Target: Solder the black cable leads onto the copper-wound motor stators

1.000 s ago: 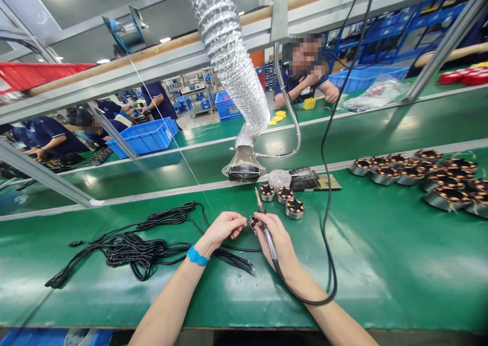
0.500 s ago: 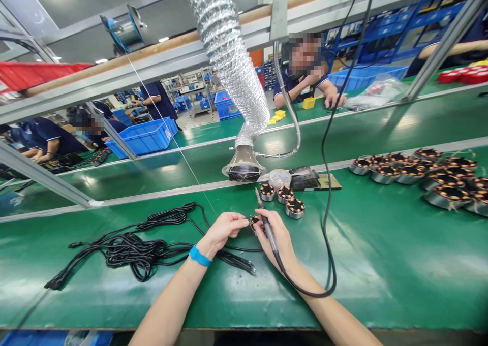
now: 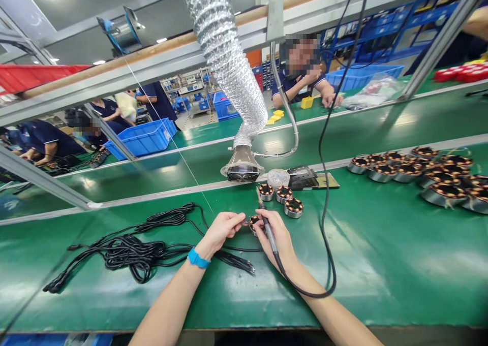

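Observation:
My left hand (image 3: pixel 223 230), with a blue wristband, pinches a thin black wire against a small copper-wound motor stator (image 3: pixel 253 223) on the green bench mat (image 3: pixel 381 264). My right hand (image 3: pixel 277 237) steadies that stator with its fingertips and grips a soldering iron (image 3: pixel 266 222), tip pointing up and away. The iron's black cord (image 3: pixel 326 254) loops off to the right. Three more stators (image 3: pixel 282 196) sit just beyond my hands.
A tangle of black cables (image 3: pixel 133 249) lies left of my hands. A silver fume duct (image 3: pixel 232 76) with its nozzle hangs over the bench back. Several stators (image 3: pixel 419 170) crowd the right side. Other people work at benches behind, beside blue bins (image 3: pixel 143 137).
Both hands keep their hold and barely shift. The camera drifts slightly, and the person across the belt moves a hand.

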Tool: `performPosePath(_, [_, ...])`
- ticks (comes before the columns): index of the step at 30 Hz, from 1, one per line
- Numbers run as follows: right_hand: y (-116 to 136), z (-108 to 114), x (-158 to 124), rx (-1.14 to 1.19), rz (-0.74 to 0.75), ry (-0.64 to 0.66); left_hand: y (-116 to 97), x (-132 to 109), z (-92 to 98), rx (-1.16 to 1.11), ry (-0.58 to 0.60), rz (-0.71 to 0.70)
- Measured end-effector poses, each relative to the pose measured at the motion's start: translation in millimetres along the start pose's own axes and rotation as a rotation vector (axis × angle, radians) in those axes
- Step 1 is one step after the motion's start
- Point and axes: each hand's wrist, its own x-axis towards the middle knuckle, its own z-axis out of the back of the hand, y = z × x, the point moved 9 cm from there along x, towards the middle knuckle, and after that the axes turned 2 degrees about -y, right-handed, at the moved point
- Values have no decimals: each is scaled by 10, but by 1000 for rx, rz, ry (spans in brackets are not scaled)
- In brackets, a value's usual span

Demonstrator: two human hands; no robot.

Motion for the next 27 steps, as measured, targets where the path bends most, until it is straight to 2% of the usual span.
performPosePath(3, [30,12,-12,-11,28,-3,-26,4,31,-29,-1,-9])
performPosePath(8, [112,130,-30,-112,133,-23,-40,3,73,7,-97,-65])
performPosePath(11, [198,360,11,-268,226,-99,-49,48,112,8,-131,-81])
performPosePath(14, [218,672,105,-431,242,-203,-113,171,166,7,-150,-98])
performPosePath(17, [114,925,196,-575,199,-254,-227,351,229,30,-190,-129])
performPosePath(19, [-17,1007,233,-647,173,-242,-298,486,275,25,-228,-149])
performPosePath(24, [-415,937,280,-625,101,-77,-361,791,378,-20,-317,-166])
performPosePath(27, [-555,887,314,-547,44,-11,-386,828,459,-50,-398,-195])
